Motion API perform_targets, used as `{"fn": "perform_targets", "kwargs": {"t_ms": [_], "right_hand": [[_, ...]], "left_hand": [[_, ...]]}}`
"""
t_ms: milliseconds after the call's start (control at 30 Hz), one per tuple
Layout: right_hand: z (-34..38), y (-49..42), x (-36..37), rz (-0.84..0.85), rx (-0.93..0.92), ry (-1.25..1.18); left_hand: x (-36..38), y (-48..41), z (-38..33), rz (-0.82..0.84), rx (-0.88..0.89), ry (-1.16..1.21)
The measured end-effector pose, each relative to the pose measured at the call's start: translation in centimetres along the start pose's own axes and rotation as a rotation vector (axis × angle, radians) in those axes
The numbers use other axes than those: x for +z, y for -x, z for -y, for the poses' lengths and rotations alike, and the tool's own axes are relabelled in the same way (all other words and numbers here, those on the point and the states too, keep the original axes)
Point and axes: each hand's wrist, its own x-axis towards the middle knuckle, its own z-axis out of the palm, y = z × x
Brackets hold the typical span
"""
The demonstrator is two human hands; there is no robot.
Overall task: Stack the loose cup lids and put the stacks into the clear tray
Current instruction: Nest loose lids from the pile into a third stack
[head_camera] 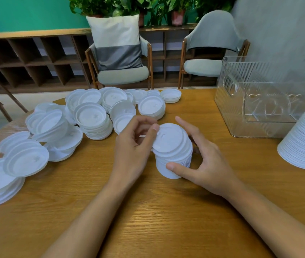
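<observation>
Head view: a stack of lids (174, 155) is being held upright on the wooden table (148, 220), cupped by the right hand (207, 164), thumb pressing its base, fingers spread behind. Its top lid (169, 138) is being pinched at the rim by the left hand (135, 151). Loose lids (90, 116) are lying heaped at the left; the clear tray (228, 101) is standing apart at the right rear.

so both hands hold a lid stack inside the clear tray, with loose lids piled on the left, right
No: in the head view the lid stack held by the left hand and right hand stands on the wooden table, outside the clear tray, which sits further right. The loose lids are piled on the left.
</observation>
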Motion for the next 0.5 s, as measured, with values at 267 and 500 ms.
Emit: {"fn": "perform_targets", "kwargs": {"t_ms": [267, 500], "right_hand": [[-0.24, -0.11, 0.16, -0.015, -0.044, 0.041], [-0.19, -0.08, 0.14, -0.017, -0.023, 0.019]], "left_hand": [[0.06, 0.94, -0.65, 0.189, 0.121, -0.251], [-0.2, 0.95, -0.64, 0.238, 0.085, -0.238]]}}
